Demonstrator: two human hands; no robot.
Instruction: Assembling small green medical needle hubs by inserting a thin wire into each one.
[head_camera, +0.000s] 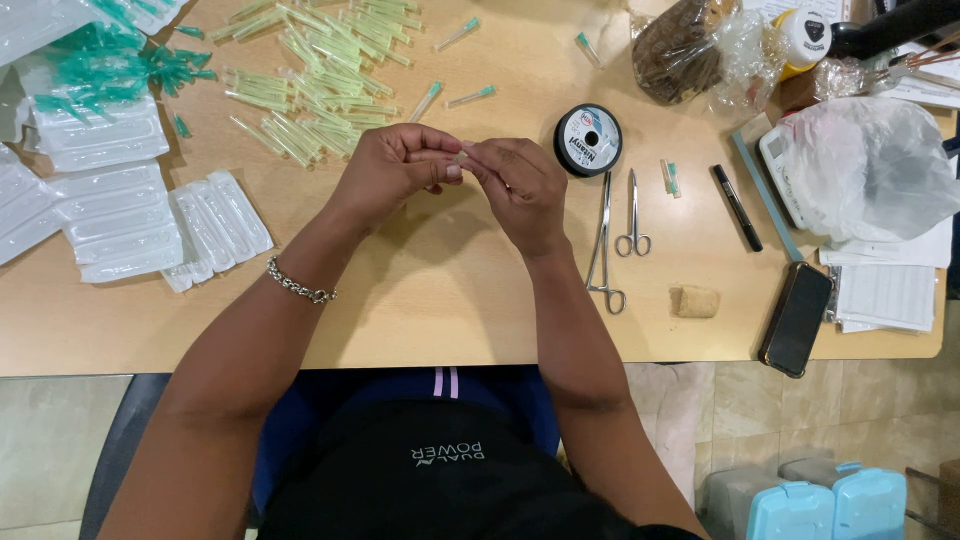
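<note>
Bare arms, a silver chain bracelet (300, 287) on the left wrist, dark top.

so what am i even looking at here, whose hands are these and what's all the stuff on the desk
This is one picture from a camera worn on a person's head, looking down at their own two bare hands over a wooden table. The left hand and right hand meet at the fingertips and pinch one small pale piece between them; it is too small to tell more.

To the left lie a heap of capped needles, pale with green ends, and white blister packs. To the right lie a black spool of thread, a clamp, small scissors, a black pen and a dark phone.
</note>
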